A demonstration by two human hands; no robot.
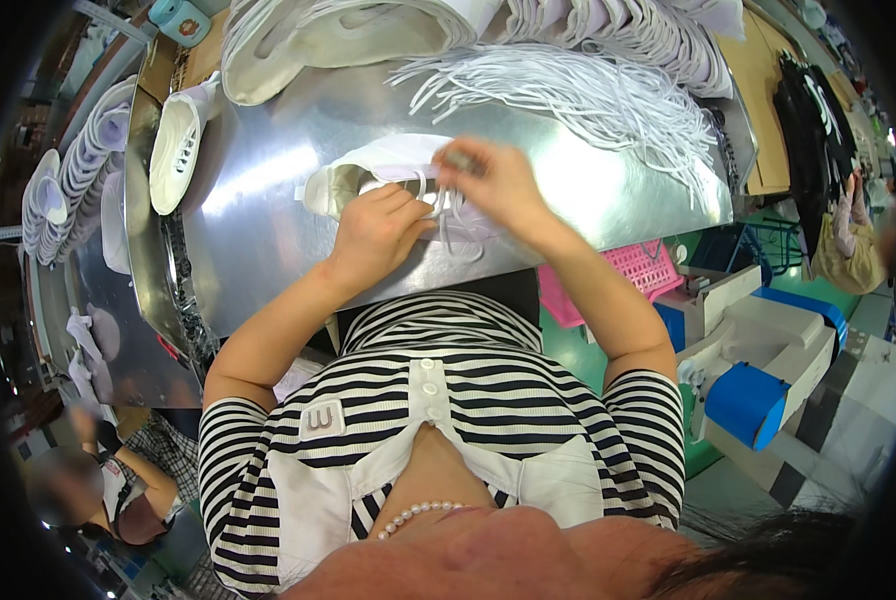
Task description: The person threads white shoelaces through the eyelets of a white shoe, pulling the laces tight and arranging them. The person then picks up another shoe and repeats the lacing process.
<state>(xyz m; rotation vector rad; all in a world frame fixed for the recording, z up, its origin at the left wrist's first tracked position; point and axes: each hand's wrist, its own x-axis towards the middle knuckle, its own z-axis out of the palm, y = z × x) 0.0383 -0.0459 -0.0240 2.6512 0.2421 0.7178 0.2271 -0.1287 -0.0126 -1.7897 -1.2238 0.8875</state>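
Observation:
A white shoe upper [393, 158] lies on the shiny metal table in front of me, its opening facing the left end. My left hand [376, 232] is closed at its near edge, thumb and fingers pinching beside the eyelets. Above the lacing area, my right hand [496, 188] is closed with its fingertips together around a white shoelace, slightly smeared by motion. Loops of that white shoelace [446, 232] hang between the two hands and over the near side of the upper. My fingers hide most of the eyelets.
White shoelaces [578, 110] form a heap at the far right, beside stacked white uppers [358, 45]. A laced upper [178, 155] lies at the table's left edge. More uppers [73, 185] are stacked further left. A pink basket [633, 275] stands right. Another person [133, 490] sits lower left.

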